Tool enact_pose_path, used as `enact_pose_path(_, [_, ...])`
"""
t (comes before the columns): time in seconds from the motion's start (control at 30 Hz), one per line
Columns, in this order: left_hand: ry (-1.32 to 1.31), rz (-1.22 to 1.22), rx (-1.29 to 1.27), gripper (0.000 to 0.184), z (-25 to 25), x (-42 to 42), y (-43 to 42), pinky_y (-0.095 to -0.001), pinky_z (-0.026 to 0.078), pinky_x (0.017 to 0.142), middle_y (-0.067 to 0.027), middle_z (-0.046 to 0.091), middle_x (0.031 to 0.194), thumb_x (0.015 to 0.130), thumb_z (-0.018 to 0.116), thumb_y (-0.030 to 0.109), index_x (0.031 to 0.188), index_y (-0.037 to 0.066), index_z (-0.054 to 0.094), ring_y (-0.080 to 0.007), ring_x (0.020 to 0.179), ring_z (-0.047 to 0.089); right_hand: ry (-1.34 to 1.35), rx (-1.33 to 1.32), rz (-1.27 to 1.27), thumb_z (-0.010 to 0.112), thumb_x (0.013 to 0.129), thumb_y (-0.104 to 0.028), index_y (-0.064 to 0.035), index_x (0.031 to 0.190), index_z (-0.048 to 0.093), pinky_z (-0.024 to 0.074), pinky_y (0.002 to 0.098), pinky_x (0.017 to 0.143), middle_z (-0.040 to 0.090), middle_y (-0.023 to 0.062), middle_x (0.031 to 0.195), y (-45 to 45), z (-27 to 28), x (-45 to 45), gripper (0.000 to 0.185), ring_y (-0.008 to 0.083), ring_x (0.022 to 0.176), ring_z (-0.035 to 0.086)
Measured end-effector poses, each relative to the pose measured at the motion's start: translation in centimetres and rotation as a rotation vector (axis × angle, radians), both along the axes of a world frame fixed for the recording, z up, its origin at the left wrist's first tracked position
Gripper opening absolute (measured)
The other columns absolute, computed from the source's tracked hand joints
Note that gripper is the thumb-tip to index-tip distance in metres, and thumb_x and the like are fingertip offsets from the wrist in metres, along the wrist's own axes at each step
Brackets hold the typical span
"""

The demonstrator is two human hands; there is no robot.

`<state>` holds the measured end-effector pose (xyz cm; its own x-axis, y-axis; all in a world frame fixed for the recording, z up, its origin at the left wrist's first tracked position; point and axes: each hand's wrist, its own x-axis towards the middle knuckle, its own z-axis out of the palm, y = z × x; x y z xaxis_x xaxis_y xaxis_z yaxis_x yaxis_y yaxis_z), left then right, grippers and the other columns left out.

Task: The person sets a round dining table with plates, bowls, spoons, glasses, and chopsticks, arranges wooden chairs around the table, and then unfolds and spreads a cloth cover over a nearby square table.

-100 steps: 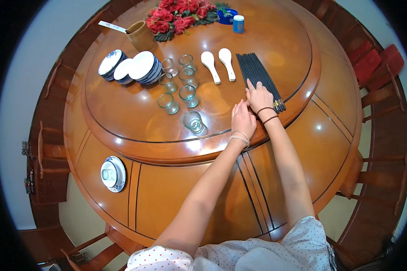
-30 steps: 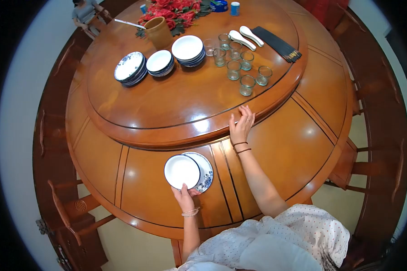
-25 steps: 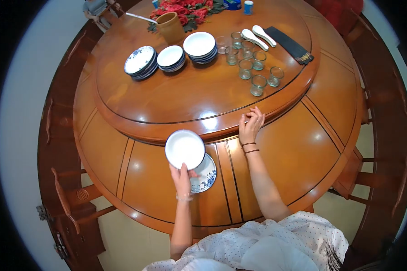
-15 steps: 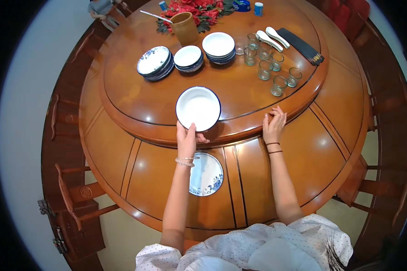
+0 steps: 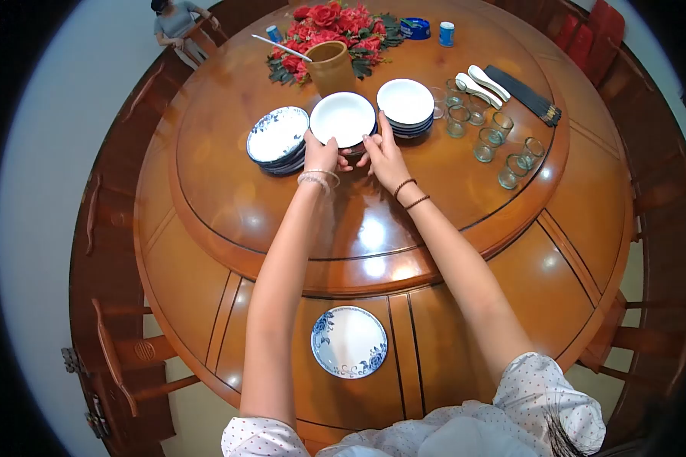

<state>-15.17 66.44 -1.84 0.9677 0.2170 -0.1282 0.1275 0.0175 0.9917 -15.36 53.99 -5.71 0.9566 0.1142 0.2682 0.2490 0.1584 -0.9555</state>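
Observation:
A white bowl [image 5: 343, 119] is at the middle stack on the raised round turntable. My left hand [image 5: 325, 156] grips its near left rim, thumb on top. My right hand [image 5: 385, 158] is at its near right side, fingers against the rim, forefinger pointing up. To the left stands a stack of blue-patterned plates [image 5: 277, 135]; to the right, a stack of white bowls [image 5: 405, 103]. One blue-and-white plate [image 5: 349, 342] lies on the lower table edge between my forearms.
Several small glasses [image 5: 486, 145], two white spoons [image 5: 483, 87] and black chopsticks [image 5: 522, 94] are at the right. Behind are a brown pot [image 5: 331, 68], red flowers [image 5: 329, 29], a blue ashtray [image 5: 415, 29] and a blue jar [image 5: 447, 33]. A person [image 5: 180, 27] is at the far left.
My left hand has carried the bowl up from the plate to the middle stack. My right hand has moved left from the turntable's edge to the bowl.

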Motion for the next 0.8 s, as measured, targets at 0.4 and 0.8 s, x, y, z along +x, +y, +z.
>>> enact_pose_path(0.4, [0.164, -0.076, -0.065, 0.024, -3.3, 4.5, 0.1, -0.0347, 0.050, 0.042, -0.0148, 0.056, 0.070, 0.084, 0.038, 0.007, 0.104, -0.003, 0.031, -0.0148, 0.042, 0.048, -0.029, -0.248, -0.130, 0.052, 0.080, -0.016, 0.0027, 0.130, 0.010, 0.0413, 0.0254, 0.052, 0.047, 0.0062, 0.063, 0.5, -4.1, 5.2, 0.068, 0.0134, 0.054, 0.049])
enact_pose_path(0.8, [0.177, -0.116, -0.126, 0.047, -6.1, -0.3, 0.7, -0.0305, 0.049, 0.044, -0.0109, 0.055, 0.062, 0.087, 0.039, 0.038, 0.118, 0.004, 0.029, -0.0138, 0.038, 0.048, -0.122, -0.541, -0.155, 0.056, 0.078, -0.021, -0.0007, 0.125, 0.026, 0.0421, 0.0345, 0.053, 0.052, 0.0097, 0.060, -1.9, -5.3, -4.6, 0.060, 0.0232, 0.053, 0.052])
